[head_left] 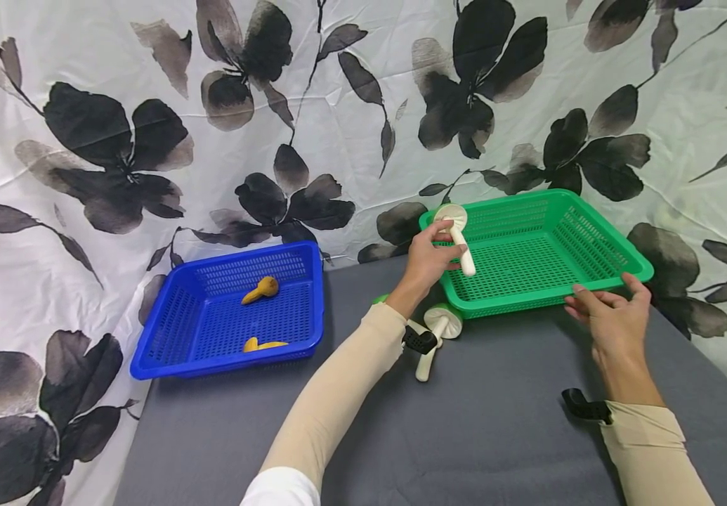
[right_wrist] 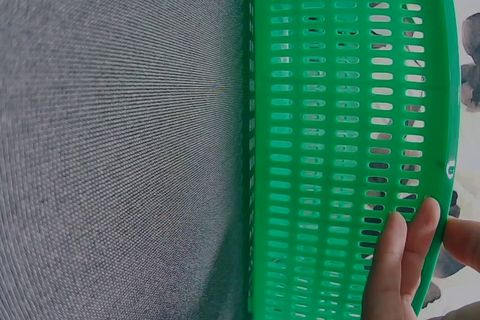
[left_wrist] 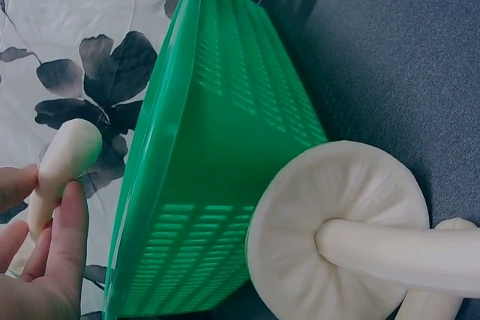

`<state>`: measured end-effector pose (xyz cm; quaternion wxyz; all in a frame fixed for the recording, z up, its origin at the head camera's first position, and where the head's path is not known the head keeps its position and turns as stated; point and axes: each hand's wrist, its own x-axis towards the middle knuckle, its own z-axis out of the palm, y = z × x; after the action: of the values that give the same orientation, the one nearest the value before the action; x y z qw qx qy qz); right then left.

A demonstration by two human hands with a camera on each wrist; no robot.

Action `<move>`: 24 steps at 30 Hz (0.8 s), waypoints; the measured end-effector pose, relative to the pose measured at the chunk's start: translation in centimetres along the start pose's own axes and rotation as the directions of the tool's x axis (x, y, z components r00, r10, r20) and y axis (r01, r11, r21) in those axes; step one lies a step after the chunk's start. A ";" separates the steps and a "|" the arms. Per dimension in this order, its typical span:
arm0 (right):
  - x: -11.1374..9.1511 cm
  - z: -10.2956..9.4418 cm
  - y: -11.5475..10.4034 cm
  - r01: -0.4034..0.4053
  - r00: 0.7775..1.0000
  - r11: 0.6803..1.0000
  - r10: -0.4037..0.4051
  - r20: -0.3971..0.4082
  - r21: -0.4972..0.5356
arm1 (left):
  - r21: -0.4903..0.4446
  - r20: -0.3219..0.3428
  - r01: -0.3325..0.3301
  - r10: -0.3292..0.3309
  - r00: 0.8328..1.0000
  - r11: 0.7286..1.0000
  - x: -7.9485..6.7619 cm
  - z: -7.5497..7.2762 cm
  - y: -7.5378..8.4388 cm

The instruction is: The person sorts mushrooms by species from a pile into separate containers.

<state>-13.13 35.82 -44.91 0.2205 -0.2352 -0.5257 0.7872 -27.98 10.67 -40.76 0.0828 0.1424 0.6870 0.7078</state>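
My left hand (head_left: 428,254) pinches a pale toy mushroom (head_left: 463,247) by its stem, above the left end of a green basket (head_left: 515,303). In the left wrist view, the thumb and fingers close round the mushroom's white stem (left_wrist: 69,149). At the basket's front right edge, my right hand (head_left: 619,320) grips the rim. Its thumb lies over the rim and its fingers press the slotted outer wall (right_wrist: 322,148). Below my left wrist, other mushrooms (head_left: 444,323) lie on the grey cloth against the basket, partly hidden by the arm.
A blue basket (head_left: 211,367) stands to the left, holding a yellow-brown gourd-like piece (head_left: 267,286) and a yellow piece (head_left: 262,346) partly hidden by the front rim. Grey cloth (head_left: 489,436) covers the table. Flower-printed white fabric (head_left: 363,147) hangs behind.
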 end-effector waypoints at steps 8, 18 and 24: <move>0.0 0.1 -0.1 -0.005 1.000 1.000 0.005 -0.009 0.001 | 0.083 -0.025 -0.025 0.028 0.999 0.996 0.3 0.3 0.0; 0.1 0.0 0.0 -0.015 1.000 1.000 0.015 -0.015 -0.001 | 0.464 -0.096 -0.050 0.106 0.990 0.884 0.3 0.2 0.3; 0.1 0.0 -0.1 -0.018 1.000 1.000 0.018 -0.016 -0.007 | 0.532 -0.105 -0.070 0.148 0.983 0.844 0.5 0.3 -0.3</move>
<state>-13.20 35.91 -44.86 0.2168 -0.2472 -0.5245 0.7854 -28.42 11.12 -41.00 -0.0487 0.1480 0.8491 0.5047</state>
